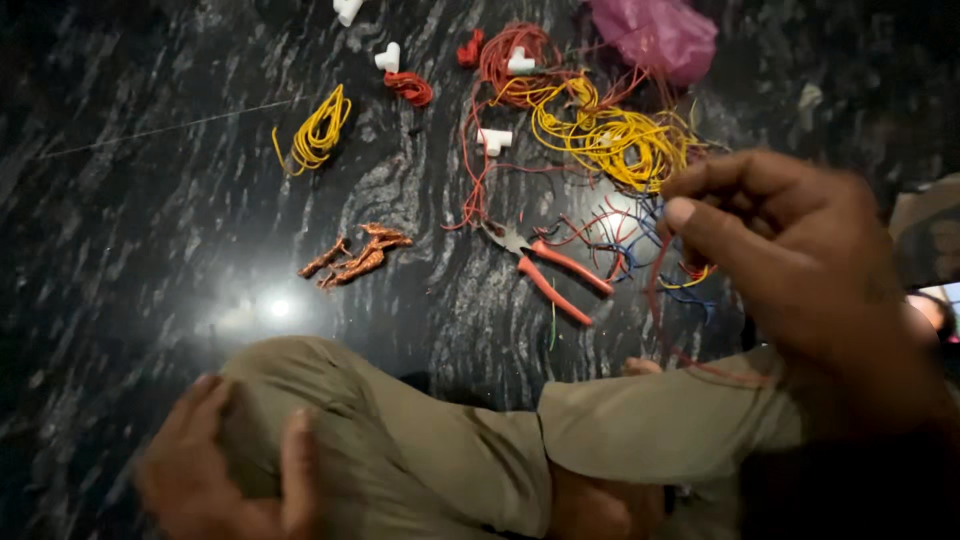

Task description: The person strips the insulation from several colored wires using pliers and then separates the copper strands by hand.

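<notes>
On glossy black stone floor (150, 200), my right hand (790, 250) pinches thin tangled wires (610, 140); my left hand (225, 470) grips my khaki knee (330, 400).

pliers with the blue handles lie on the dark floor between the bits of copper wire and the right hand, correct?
Not quite: the pliers have orange-red handles, not blue, as the head view shows. The rest holds: they lie on the dark floor, between the bits of copper wire and the right hand.
</notes>
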